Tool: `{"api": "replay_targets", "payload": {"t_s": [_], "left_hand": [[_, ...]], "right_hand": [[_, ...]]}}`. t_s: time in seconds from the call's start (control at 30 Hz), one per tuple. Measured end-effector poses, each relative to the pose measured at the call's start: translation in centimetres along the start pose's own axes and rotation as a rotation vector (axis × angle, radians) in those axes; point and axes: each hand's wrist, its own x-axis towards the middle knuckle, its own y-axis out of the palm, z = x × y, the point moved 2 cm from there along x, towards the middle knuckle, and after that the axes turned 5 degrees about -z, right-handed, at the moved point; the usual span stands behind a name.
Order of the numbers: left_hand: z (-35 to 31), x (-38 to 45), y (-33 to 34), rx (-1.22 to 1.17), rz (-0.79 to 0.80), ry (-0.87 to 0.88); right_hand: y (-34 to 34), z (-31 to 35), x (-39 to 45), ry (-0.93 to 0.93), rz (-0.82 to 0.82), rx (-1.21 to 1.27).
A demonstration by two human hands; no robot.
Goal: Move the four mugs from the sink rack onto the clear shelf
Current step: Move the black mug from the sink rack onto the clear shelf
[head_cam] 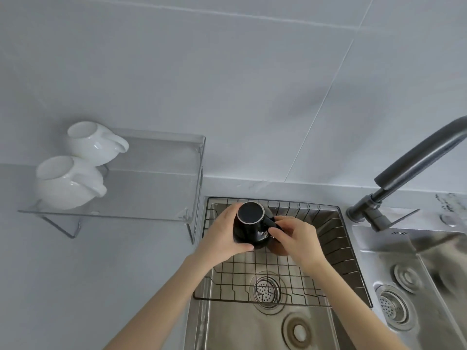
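Note:
An upside-down black mug (250,224) is over the back left of the wire sink rack (328,243). My left hand (223,236) wraps its left side. My right hand (294,237) pinches its handle on the right. A brown mug (279,250) peeks out just below the black one, mostly hidden by my right hand. Two white mugs stand upside down on the left end of the clear shelf (151,178): one at the back (93,142), one at the front (67,184).
The rack spans the left steel sink basin (247,324), with a drain strainer below it. A dark curved faucet (417,162) rises at the right, beside a second basin (404,279). Grey tiled wall stands behind; grey counter lies left of the sink.

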Motion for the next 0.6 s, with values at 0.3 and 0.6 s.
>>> {"api": "replay_targets", "payload": {"t_s": [0.3,0.6], "left_hand": [[-5.0,-2.0,-7.8,-0.156,-0.284,0.163],[-3.6,-2.6,-17.5,-0.08,-0.406,0.143]], "right_hand": [[-4.2,7.9,-0.2,-0.171,0.001,0.174],[0.8,15.6,2.1,-0.276,0.078,0.293]]}}
